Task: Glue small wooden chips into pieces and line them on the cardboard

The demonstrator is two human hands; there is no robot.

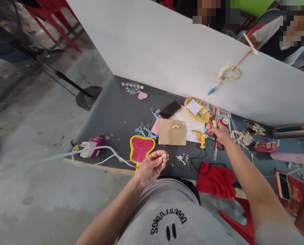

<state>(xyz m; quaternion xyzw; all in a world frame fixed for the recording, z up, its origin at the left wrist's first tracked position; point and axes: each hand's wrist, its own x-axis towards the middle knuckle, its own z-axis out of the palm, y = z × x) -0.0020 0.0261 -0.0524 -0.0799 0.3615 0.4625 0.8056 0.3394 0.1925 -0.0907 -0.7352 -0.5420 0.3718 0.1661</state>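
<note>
My left hand [152, 165] is closed, pinching a small cream cluster of bead-like pieces [164, 156] between thumb and fingertips. Farther right, my right hand [220, 133] reaches over the tabletop, its fingers closed round the pale handle of a tool with dark metal blades [211, 111]; the fingers partly hide it. Between the hands lies a brown cardboard piece [167, 135] bearing a short curved row of cream pieces [175, 126]. A yellow glue gun [201, 137] rests left of my right hand. Loose cream pieces [183, 159] are scattered near the table's front edge.
A yellow-framed pink paddle [142, 148] lies beside my left hand, with a white cable [106, 147] running past. Behind are a phone [170, 109] and gold basket [204, 116]. Red cloth [214, 180] hangs at the front edge. A beaded heart [227, 79] hangs against the white partition [167, 44].
</note>
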